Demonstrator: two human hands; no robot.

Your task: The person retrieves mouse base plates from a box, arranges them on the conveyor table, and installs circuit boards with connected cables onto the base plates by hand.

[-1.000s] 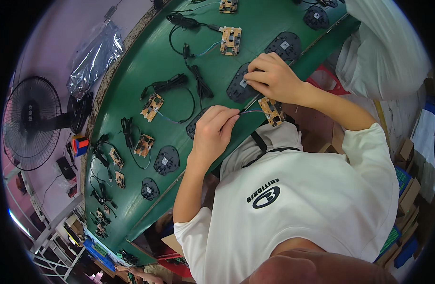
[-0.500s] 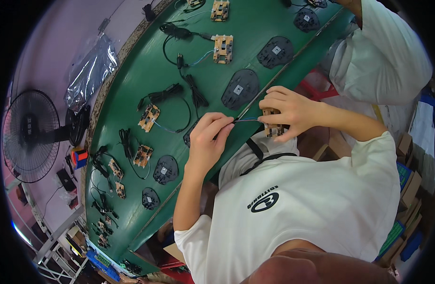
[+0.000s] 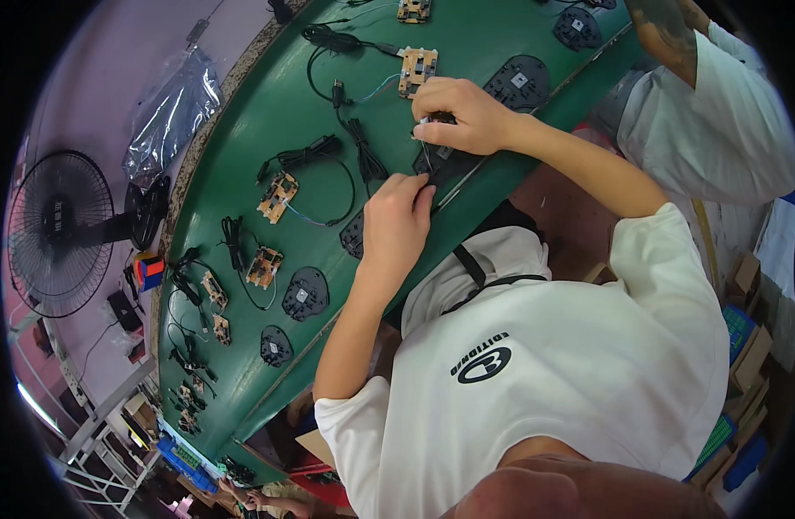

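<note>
Over a dark moulded base plate [image 3: 451, 166] on the green work surface, my right hand [image 3: 466, 117] is closed round a small circuit board [image 3: 440, 118], mostly hidden by the fingers. Thin wires [image 3: 427, 156] run down from it to my left hand [image 3: 397, 216], whose thumb and fingers pinch them near the plate's left edge. Another dark base plate [image 3: 351, 236] shows partly behind my left wrist. Beyond my right fingers lies a tan circuit board [image 3: 417, 71] joined to a black cable.
More boards [image 3: 278, 197] with bundled cables [image 3: 306, 154] and dark base plates [image 3: 305, 294] line the green bench [image 3: 241, 355]. A fan [image 3: 61, 232] and a clear plastic bag [image 3: 174, 112] are on the left. Another person's arm [image 3: 666, 39] is at upper right.
My right hand has moved up and left with the circuit board, from above my lap to over the base plate. My left hand has risen slightly, still pinching the wires.
</note>
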